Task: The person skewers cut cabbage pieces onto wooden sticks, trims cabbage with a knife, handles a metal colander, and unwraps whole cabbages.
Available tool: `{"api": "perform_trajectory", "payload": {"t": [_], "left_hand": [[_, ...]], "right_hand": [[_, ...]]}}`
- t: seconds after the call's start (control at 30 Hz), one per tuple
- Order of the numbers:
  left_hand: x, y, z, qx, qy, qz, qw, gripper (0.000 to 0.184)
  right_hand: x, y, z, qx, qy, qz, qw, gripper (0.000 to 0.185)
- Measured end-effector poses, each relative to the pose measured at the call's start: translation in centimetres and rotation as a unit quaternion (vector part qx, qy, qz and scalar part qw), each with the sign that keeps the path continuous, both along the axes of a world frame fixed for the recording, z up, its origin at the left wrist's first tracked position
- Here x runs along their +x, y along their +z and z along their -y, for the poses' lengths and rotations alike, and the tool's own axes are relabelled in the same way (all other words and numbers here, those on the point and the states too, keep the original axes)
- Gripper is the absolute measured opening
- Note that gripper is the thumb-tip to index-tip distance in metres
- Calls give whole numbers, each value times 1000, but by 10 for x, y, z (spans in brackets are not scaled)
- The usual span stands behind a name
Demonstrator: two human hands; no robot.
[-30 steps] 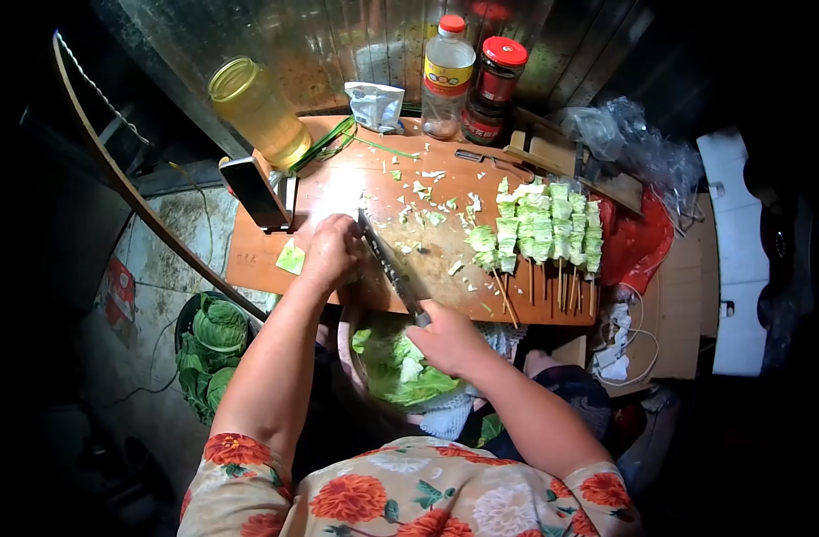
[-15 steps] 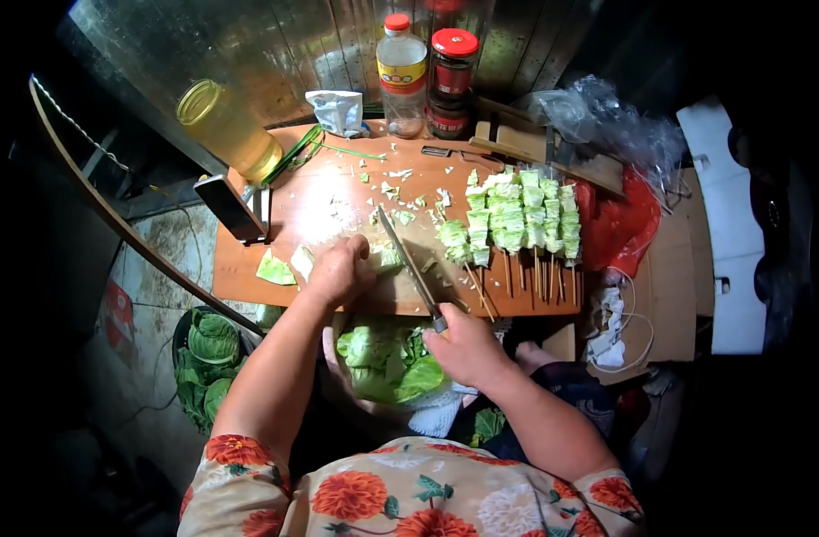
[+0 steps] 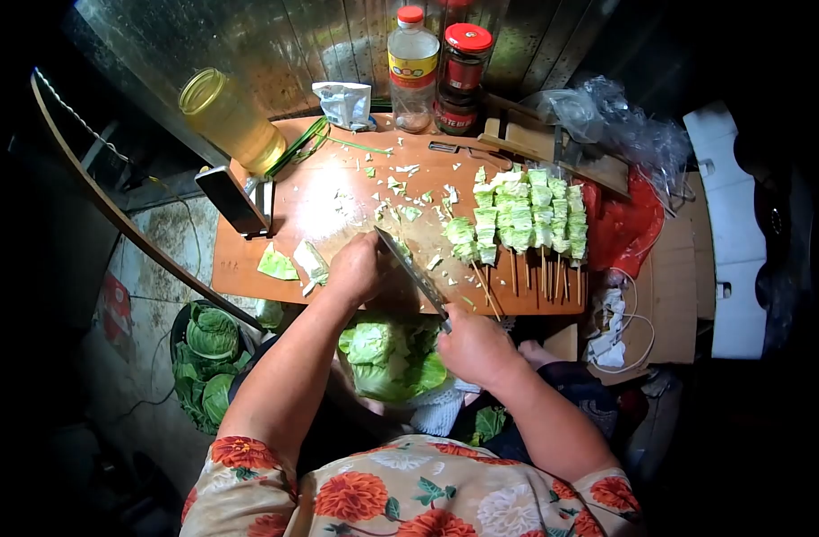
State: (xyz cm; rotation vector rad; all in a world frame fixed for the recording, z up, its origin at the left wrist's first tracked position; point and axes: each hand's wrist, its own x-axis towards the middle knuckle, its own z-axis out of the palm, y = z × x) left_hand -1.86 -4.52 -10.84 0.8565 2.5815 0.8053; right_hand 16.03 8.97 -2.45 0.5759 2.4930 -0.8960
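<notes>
My right hand point(image 3: 481, 347) grips the handle of a knife point(image 3: 411, 270), its blade slanting up and left over the wooden board point(image 3: 284, 285). Close against the blade, my left hand point(image 3: 354, 268) is closed with curled fingers on a cabbage piece, mostly hidden under hand and blade. Left of that hand lie a pale folded cabbage piece point(image 3: 312, 261) and a green leaf piece point(image 3: 277, 263). Several skewers of cabbage point(image 3: 517, 215) lie at the board's right, sticks toward me. Below the board's edge, more cabbage leaves point(image 3: 381, 358) fill a container at my lap.
Along the back stand a jar of yellow liquid point(image 3: 235, 125), a clear bottle point(image 3: 413, 80) and stacked red-lidded jars point(image 3: 466, 67). A propped phone point(image 3: 234, 202) is at the left. Cabbage heads point(image 3: 213, 333) sit in a tub on the floor; a red bag point(image 3: 638, 219) is at the right.
My left hand has shifted slightly right and up, and the knife's tip has come down beside its fingers. The cabbage piece that showed between them is now mostly covered.
</notes>
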Motion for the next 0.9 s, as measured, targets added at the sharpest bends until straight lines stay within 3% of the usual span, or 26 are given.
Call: {"api": "perform_trajectory", "payload": {"t": [0.2, 0.43, 0.5, 0.6, 0.7, 0.73, 0.9], "left_hand": [[-3, 3, -1, -37, -12, 15, 999, 30], [6, 2, 4, 26, 60, 36, 997, 26], [5, -3, 3, 39, 98, 54, 993, 25], [-1, -16, 5, 83, 81, 44, 992, 22], [-2, -9, 2, 44, 73, 52, 995, 20], [-3, -15, 2, 59, 66, 32, 996, 19], [-4, -30, 2, 85, 54, -50, 994, 21]], "right_hand": [[-21, -9, -17, -32, 5, 48, 998, 30], [-15, -46, -4, -46, -88, -37, 994, 33], [-16, -40, -6, -41, -128, -15, 991, 47], [-10, -27, -6, -44, -85, -53, 994, 46], [-3, -14, 3, -13, -40, -65, 997, 45], [-5, -5, 5, -34, -48, -13, 998, 45], [-3, -2, 7, -32, -45, -20, 998, 45]]}}
